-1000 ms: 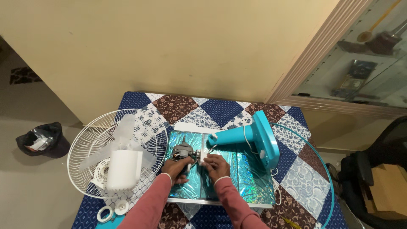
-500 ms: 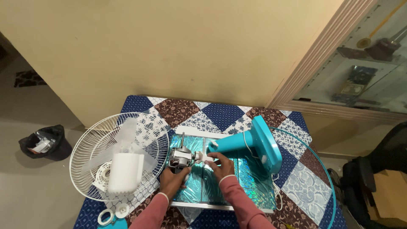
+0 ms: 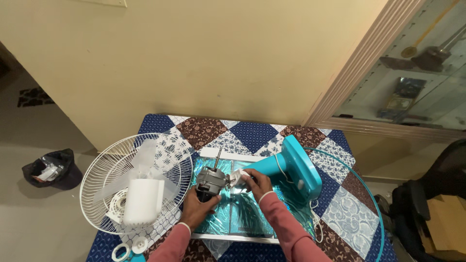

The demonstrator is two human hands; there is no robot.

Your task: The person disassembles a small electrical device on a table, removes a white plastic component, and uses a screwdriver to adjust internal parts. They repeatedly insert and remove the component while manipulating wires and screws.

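A: What is nearest?
B: Two white rings (image 3: 127,248) at the worktop (image 3: 252,133) edge, then two hands.

A: What do they hold?
B: The left hand (image 3: 198,208) is clenched around one grey fan motor (image 3: 209,178) from below, its shaft pointing up. The right hand (image 3: 258,183) grasps one white plastic piece (image 3: 238,177) that touches the motor's right side.

A: And beyond?
B: One teal fan stand (image 3: 296,167) just right of the hands, one white wire guard (image 3: 136,182) to the left holding one clear blade (image 3: 145,160) and one white cover (image 3: 142,201). One black bin (image 3: 51,169) stands on the floor.
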